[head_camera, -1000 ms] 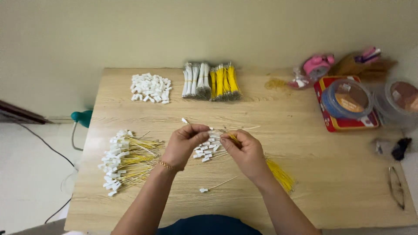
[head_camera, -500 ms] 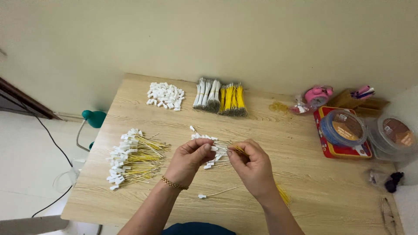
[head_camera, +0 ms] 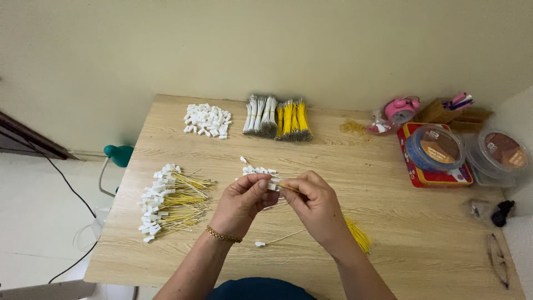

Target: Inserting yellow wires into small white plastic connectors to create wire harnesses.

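Connector: small white plastic block, pinched in the left hand's fingertips, held just above the table at centre. Partly hidden by the fingers.

Wire: thin, yellow, short. Gripped by the right hand between thumb and forefinger, lying nearly level, its tip pointing to 9 o'clock and meeting the connector's right side. Whether the tip is seated inside cannot be told.

Loose connectors: small white cluster on the table at 12 o'clock of the hands, just beside the fingertips.
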